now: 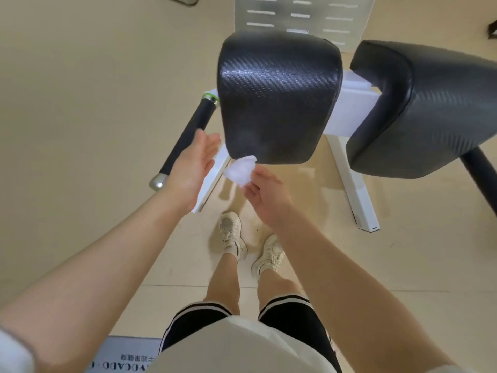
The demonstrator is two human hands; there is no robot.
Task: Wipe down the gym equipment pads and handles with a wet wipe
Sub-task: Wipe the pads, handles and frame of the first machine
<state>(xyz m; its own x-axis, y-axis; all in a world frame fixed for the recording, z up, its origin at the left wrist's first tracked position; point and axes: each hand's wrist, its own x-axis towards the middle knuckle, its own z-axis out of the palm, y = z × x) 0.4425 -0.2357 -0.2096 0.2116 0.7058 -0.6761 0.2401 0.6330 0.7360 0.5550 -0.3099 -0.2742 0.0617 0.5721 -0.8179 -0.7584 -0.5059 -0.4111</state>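
A black carbon-pattern pad fills the middle of the head view, with a second black pad to its right. My right hand pinches a crumpled white wet wipe just under the near edge of the middle pad. My left hand hovers open, palm turned toward the wipe, between the pad and a black handle with a silver end cap. It touches neither.
The white machine frame runs down to the beige tiled floor right of my hands. A white perforated panel stands behind the pads. My feet in white sneakers stand below, and a grey mat lies near the bottom edge.
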